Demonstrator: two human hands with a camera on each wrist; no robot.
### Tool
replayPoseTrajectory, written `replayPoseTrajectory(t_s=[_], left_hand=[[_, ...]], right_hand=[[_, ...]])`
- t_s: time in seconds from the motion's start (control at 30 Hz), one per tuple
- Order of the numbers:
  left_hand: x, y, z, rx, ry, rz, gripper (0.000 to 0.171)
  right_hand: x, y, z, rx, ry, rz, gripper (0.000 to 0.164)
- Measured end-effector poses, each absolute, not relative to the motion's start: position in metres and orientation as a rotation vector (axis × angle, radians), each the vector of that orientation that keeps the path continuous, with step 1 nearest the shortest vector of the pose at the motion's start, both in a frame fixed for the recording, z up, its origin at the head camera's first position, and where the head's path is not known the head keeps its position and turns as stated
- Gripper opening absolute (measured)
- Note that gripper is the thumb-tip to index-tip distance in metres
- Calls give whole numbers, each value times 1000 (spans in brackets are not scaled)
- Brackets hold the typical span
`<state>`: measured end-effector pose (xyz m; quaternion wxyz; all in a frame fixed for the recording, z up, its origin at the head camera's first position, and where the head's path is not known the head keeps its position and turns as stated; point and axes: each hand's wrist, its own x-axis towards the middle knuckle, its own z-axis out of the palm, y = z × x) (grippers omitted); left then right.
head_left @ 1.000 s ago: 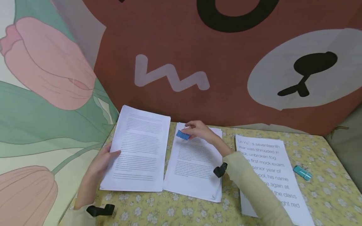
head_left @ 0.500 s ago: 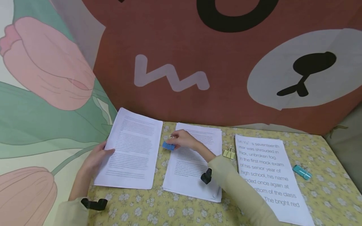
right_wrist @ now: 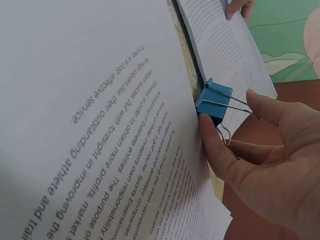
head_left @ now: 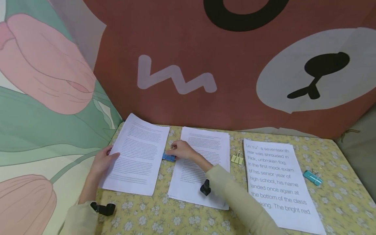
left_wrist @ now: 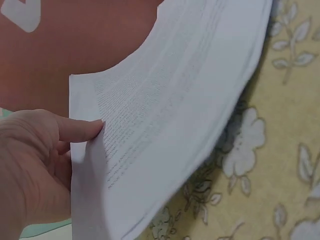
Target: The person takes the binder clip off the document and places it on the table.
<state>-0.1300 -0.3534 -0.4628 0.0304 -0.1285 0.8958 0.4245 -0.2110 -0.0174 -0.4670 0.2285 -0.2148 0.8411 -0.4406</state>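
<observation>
In the head view my left hand (head_left: pixel 101 163) grips the left edge of the left paper stack (head_left: pixel 139 153), thumb on top. The left wrist view shows that stack (left_wrist: pixel 150 115) lifted and bowed, with the fingertips hidden behind it. My right hand (head_left: pixel 183 150) pinches a blue binder clip (head_left: pixel 168 157) at the stack's right edge. In the right wrist view, the fingers hold the clip (right_wrist: pixel 215 102) about its silver wire handles. Whether its mouth goes round the sheets I cannot tell.
A middle paper stack (head_left: pixel 202 176) lies under my right forearm. To its right are a yellow binder clip (head_left: pixel 237 159), a large-print stack (head_left: pixel 274 176) and a teal binder clip (head_left: pixel 312 178). A printed backdrop (head_left: pixel 182 107) stands behind the flowered tablecloth (head_left: pixel 138 215).
My right hand has carried the blue binder clip left and down, from over the middle stack to the left stack's edge. The left stack has shifted slightly left in my left hand.
</observation>
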Motion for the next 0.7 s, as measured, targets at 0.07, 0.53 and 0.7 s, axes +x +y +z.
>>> replayPoseTrajectory(t_s=[0.07,0.53,0.7], left_hand=[[-131,-353,-465,-404,2785,1301,53],[-131,-338,-470,-482,2906,1109,53],[-131,-305,-457,-342,3157,1039,54]], right_hand=[[-210,-19,-467,-592,2334,-1215,43],[-199,-9,-453,-638,2494,-1243,48],[-190,15,-436,-581,2616,-1280,49]])
